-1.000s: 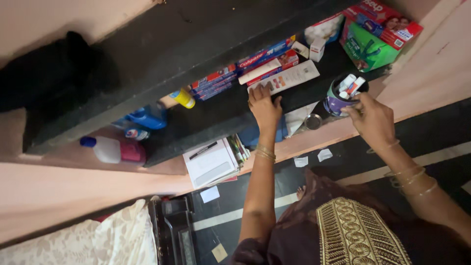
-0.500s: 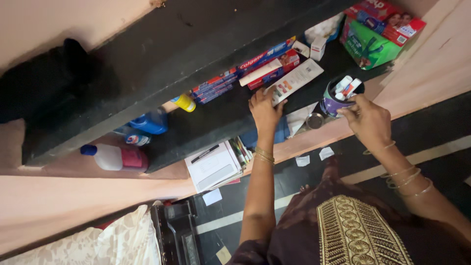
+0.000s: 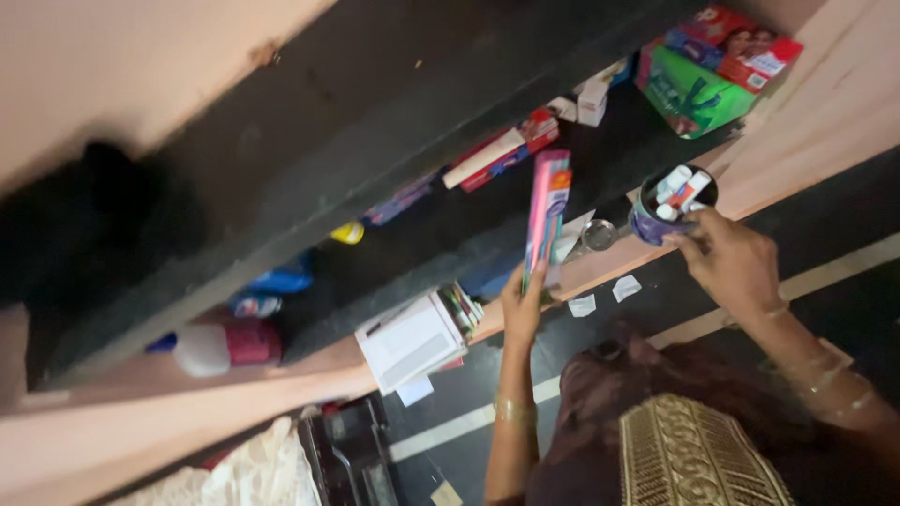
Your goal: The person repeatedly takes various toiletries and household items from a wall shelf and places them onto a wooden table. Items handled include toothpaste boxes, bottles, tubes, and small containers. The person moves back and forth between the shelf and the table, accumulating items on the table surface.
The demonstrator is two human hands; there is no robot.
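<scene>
View from the head camera, looking down a set of dark stone shelves [image 3: 403, 253] set in a pink wall. The left hand [image 3: 521, 305] is clamped on the lower end of a long pink carton [image 3: 547, 211], which it holds nearly upright, lifted clear of the shelf and standing in front of the shelf edge; the carton's upper end shows a blue and red panel. The right hand [image 3: 731, 262] has its fingers closed on the near rim of a purple cup [image 3: 656, 220], which is off the shelf, beside the pink ledge at the shelf's right end. Several small white and red tubes [image 3: 680, 187] stand in the cup. Further back on the shelf lie a white tube [image 3: 483, 157] over red and blue cartons, a small white box [image 3: 592, 98], and at the far right a green pack [image 3: 694, 94] under a red box [image 3: 741, 42]. On the lower shelf are a stack of papers [image 3: 412, 337], a small round metal tin [image 3: 597, 234], a white bottle with a pink label [image 3: 220, 347] and a blue bottle [image 3: 286, 278]. Paper scraps [image 3: 600, 297] lie on the dark floor. The picture is blurred, so finer detail cannot be told
</scene>
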